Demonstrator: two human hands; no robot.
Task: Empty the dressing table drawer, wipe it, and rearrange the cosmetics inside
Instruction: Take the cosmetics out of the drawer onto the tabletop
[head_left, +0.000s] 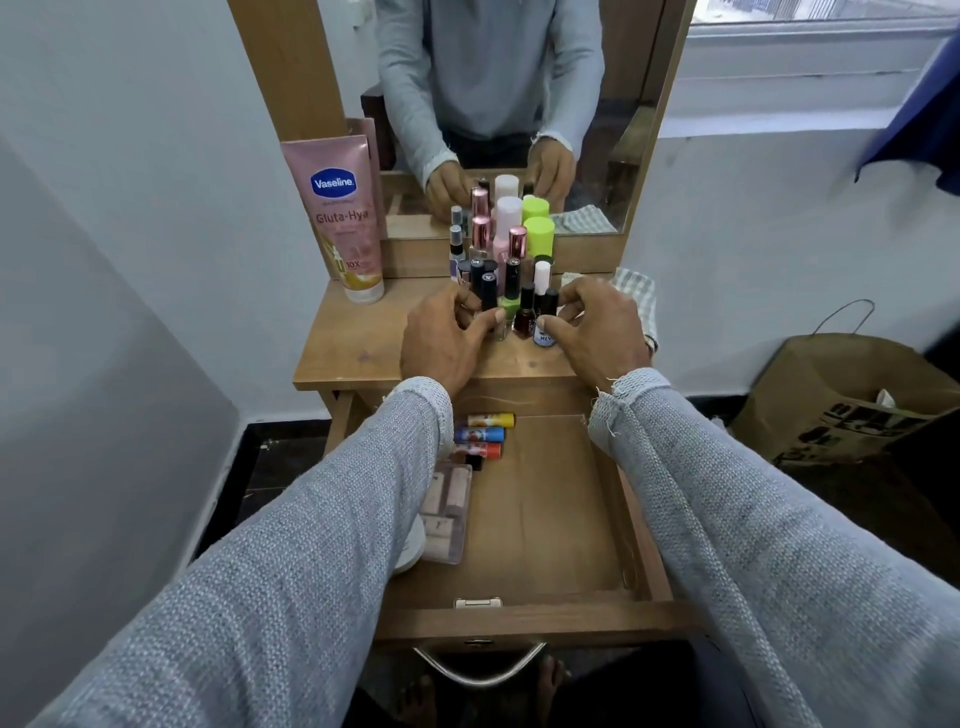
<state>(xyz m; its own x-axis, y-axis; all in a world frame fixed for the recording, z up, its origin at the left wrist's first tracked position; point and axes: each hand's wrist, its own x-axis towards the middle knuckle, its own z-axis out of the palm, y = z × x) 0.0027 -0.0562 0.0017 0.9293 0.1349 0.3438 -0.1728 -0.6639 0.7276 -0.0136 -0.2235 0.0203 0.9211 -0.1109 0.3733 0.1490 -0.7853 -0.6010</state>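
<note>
On the dressing table (363, 358), both hands curl around a cluster of small bottles (511, 301): the left hand (441, 343) grips a dark tube, the right hand (597, 332) pinches a blue-labelled one. Nearer, the open drawer (545, 519) holds lip balms (485, 435) and a palette (447, 512) at its left.

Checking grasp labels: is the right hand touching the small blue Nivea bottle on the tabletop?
Touching. The head view shows the right hand with its thumb tip pressed against the small blue Nivea bottle, no gap between them.
</note>
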